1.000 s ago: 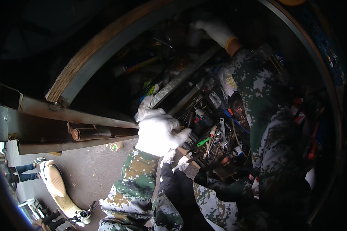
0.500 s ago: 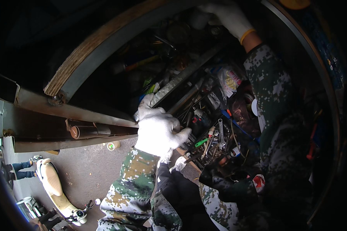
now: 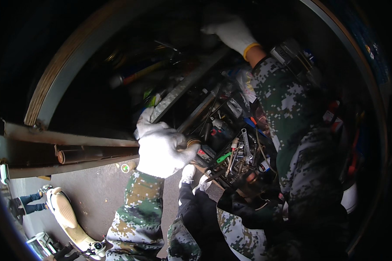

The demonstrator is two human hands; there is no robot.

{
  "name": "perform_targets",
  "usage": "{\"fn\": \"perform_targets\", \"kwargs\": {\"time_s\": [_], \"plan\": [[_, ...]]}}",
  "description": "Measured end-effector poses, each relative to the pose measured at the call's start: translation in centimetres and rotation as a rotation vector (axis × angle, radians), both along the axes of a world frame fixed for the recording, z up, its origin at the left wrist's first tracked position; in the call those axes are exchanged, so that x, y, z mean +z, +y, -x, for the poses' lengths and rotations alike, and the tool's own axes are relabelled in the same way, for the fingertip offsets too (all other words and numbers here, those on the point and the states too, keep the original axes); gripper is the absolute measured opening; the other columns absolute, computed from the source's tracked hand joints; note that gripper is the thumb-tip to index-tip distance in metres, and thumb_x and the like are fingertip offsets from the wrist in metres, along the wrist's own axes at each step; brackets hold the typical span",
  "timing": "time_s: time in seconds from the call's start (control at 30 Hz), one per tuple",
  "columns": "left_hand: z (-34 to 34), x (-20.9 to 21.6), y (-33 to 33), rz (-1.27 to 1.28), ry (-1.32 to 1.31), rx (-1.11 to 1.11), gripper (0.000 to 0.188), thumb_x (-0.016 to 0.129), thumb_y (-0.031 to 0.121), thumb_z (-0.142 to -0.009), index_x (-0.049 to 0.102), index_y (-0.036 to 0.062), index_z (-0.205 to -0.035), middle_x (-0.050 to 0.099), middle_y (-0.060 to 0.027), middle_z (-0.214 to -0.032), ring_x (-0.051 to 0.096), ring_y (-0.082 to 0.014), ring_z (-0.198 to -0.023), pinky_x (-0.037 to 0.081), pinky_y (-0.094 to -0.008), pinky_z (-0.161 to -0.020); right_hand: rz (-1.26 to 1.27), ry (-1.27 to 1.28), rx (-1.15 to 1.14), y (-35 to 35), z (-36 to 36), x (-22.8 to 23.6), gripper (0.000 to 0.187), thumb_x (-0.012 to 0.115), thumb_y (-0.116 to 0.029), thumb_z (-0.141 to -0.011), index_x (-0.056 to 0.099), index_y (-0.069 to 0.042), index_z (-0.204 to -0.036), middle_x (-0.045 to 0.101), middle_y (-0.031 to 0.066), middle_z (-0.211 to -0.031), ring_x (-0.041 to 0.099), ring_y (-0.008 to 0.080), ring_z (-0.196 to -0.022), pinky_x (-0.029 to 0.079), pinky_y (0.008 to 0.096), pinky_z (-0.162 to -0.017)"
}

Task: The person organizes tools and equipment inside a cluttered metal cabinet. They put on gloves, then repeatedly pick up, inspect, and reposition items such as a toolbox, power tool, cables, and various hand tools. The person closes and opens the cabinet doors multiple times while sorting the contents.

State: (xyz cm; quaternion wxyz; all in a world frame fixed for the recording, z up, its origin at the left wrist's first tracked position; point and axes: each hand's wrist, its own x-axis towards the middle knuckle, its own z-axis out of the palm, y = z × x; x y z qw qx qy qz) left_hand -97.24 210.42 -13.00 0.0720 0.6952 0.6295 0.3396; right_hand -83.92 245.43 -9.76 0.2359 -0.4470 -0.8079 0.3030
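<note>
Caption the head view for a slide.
White-gloved left hand grips a long metal bar while white-gloved right hand reaches over cluttered tools.

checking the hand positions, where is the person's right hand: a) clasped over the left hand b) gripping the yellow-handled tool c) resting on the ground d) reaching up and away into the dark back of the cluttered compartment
d: the gloved right hand is stretched far up over the tool clutter, well apart from the left hand on the metal rail.

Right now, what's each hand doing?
Left hand: closed, gripping a long metal bar.
Right hand: reaching up into the dark; grip cannot be told.
</note>
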Motion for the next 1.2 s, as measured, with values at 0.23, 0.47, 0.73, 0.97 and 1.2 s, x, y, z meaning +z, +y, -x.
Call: {"fn": "perform_targets", "kwargs": {"time_s": [0.23,0.47,0.73,0.97,1.2], "plan": [[0.5,0.7,-0.8,0.071,0.034,0.060,0.032,0.098,0.030,-0.071,0.074,0.0133,-0.056,0.072,0.0002,-0.058,0.069,-0.0151,-0.059,0.056,-0.0367,-0.086,-0.136,-0.321,-0.004,-3.5,2.9,-0.2,0.064,0.084,-0.054,-0.094,0.078,-0.009,-0.139,0.080,0.0155,-0.131,0.075,0.0334,-0.124,0.061,0.0463,-0.106],[1.2,0.1,-0.5,0.121,0.013,0.051,0.030,0.098,0.028,-0.070,0.075,0.0133,-0.056,0.071,0.0007,-0.057,0.069,-0.0146,-0.060,0.057,-0.0422,-0.099,-0.150,-0.321,0.070,-5.1,2.9,-1.5,0.072,0.078,-0.062,-0.093,0.076,-0.007,-0.139,0.083,0.0163,-0.112,0.080,0.0339,-0.106,0.064,0.0482,-0.096],[1.2,0.9,-0.4,0.042,0.107,0.044,0.032,0.099,0.028,-0.067,0.073,0.0147,-0.054,0.069,0.0012,-0.055,0.068,-0.0144,-0.059,0.050,-0.0503,-0.114,-0.117,-0.569,0.077,-6.3,4.9,0.0,0.055,0.078,-0.048,-0.090,0.079,-0.008,-0.127,0.083,0.0153,-0.105,0.081,0.0294,-0.095,0.065,0.0427,-0.085],[1.6,1.1,-0.2,0.012,0.149,0.026,0.032,0.099,0.027,-0.065,0.072,0.0144,-0.054,0.069,0.0009,-0.055,0.067,-0.0146,-0.057,0.056,-0.0442,-0.101,-0.235,-0.456,0.179,-9.8,7.3,-0.5,0.042,0.075,-0.038,-0.091,0.081,-0.003,-0.114,0.078,0.0139,-0.086,0.080,0.0292,-0.081,0.067,0.0478,-0.075],[2.4,2.3,-1.1,0.114,0.137,0.022,0.029,0.095,0.026,-0.066,0.071,0.0183,-0.053,0.068,0.0033,-0.056,0.065,-0.0159,-0.058,0.054,-0.0463,-0.104,0.064,0.036,0.438,-16.6,7.5,1.2,0.053,0.073,-0.033,-0.093,0.070,0.004,-0.130,0.073,0.0111,-0.076,0.073,0.0277,-0.066,0.064,0.0527,-0.078]]}}
